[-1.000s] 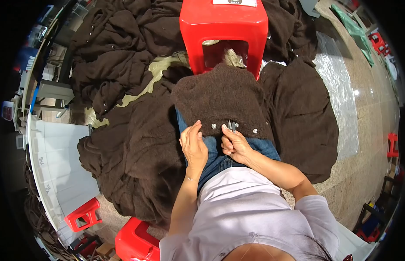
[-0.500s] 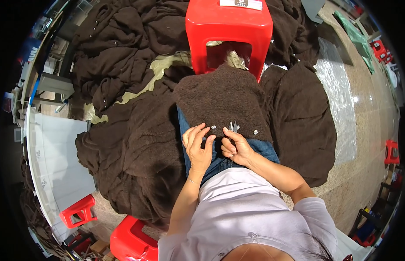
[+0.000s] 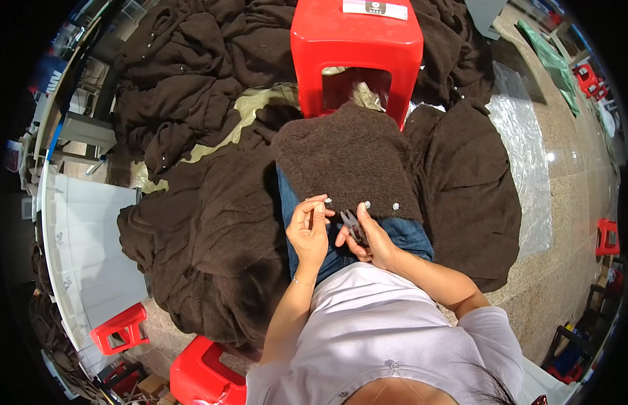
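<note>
A brown fuzzy knit garment (image 3: 344, 152) lies over my lap on blue jeans, with three sparkly buttons along its near edge. My left hand (image 3: 307, 233) has its thumb and forefinger pinched together at that edge, beside the leftmost button (image 3: 329, 200). In my right hand (image 3: 373, 241) sits a small pair of thread snips (image 3: 352, 226), dark, with grey blades pointing up and left. The blades are apart. My right thumb reaches up to the edge near the middle button (image 3: 368, 205); the right button (image 3: 396, 206) is uncovered.
Brown knitwear is heaped on the left (image 3: 206, 236), right (image 3: 466, 196) and far side. A red stool (image 3: 358, 34) stands just beyond my lap; another red stool (image 3: 196, 371) is at the lower left. Clear plastic sheeting (image 3: 523, 162) lies on the floor at right.
My left fingers have gone from spread to pinched at the garment's edge. The snips have dropped toward me, off the knit, and my right thumb has extended along the edge.
</note>
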Available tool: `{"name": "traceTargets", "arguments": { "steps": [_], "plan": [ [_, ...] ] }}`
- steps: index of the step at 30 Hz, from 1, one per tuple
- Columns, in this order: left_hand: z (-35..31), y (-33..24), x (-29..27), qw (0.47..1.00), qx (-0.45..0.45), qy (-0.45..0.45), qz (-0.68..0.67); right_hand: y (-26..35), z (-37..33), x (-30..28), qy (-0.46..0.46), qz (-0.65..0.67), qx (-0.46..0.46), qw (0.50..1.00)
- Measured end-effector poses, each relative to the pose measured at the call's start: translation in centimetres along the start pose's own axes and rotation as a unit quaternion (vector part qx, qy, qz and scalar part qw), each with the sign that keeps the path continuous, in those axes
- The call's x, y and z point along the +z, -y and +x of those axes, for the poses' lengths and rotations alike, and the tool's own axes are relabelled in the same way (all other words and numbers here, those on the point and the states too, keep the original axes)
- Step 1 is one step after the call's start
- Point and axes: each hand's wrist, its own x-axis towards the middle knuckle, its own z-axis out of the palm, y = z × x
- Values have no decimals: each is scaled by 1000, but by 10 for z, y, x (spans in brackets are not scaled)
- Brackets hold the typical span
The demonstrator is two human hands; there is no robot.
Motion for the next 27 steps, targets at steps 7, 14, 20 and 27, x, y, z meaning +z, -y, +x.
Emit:
{"name": "traceTargets", "arguments": {
  "steps": [7,14,20,27],
  "plan": [
    [-5,2,-1,1000,10,18,0,8,2,11,-78,-84,-31,993],
    [-8,9,-5,998,46,35,33,8,9,14,-90,-115,-63,987],
    [-10,9,-5,996,60,50,53,4,12,13,-110,-120,-97,982],
    [-5,14,-3,999,21,0,32,4,-22,-5,-39,-115,-33,992]
  ]
}}
